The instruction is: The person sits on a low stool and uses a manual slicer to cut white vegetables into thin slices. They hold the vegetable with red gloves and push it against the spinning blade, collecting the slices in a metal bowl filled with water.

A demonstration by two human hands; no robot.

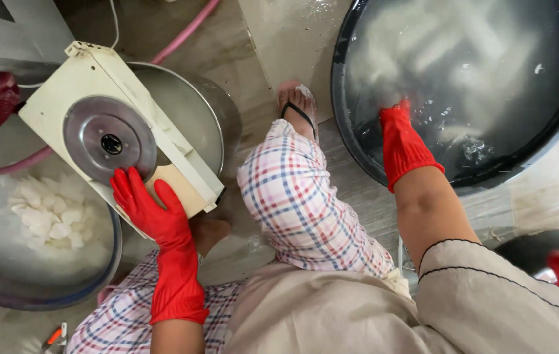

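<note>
L hand in red glove, fingers spread flat on slicer w/ steel disc, over bowl of white slices. R hand dipped in black tub of cloudy water, grip can't tell. Wet tiled floor.

The slicer sits at the floor's left, over a basin holding slices. The tub stands at the floor's right; a bowl lies behind the slicer.
</note>
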